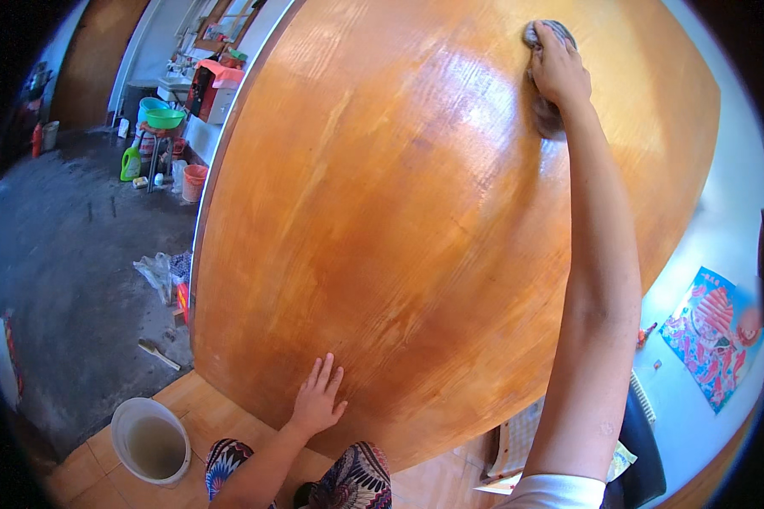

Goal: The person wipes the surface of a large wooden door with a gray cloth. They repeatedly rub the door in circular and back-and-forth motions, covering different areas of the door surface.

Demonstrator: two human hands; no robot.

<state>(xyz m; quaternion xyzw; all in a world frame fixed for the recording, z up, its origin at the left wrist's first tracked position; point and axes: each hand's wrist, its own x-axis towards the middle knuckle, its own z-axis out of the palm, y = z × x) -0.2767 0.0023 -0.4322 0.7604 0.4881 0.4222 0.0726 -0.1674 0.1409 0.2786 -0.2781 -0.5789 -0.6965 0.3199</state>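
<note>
A tall, glossy orange-brown wooden panel (pixel 356 212), possibly a door, fills the middle of the view. High on its right part, my right hand (pixel 560 69) is closed over a wet-looking grey-brown rag (pixel 548 119) and presses it to the wood. Part of the rag bulges above the fingers and part hangs below the wrist. My left hand (pixel 318 397) lies against the panel near its bottom edge, fingers stretched out and holding nothing. Light streaks and shiny patches show on the wood.
A white bucket (pixel 151 441) of murky water stands on the tiles at lower left. A brush (pixel 159 355) lies on the dark floor (pixel 68 246). Farther back are a green basin (pixel 165 119) and a green bottle (pixel 131 163). A colourful poster (pixel 713 339) hangs at right.
</note>
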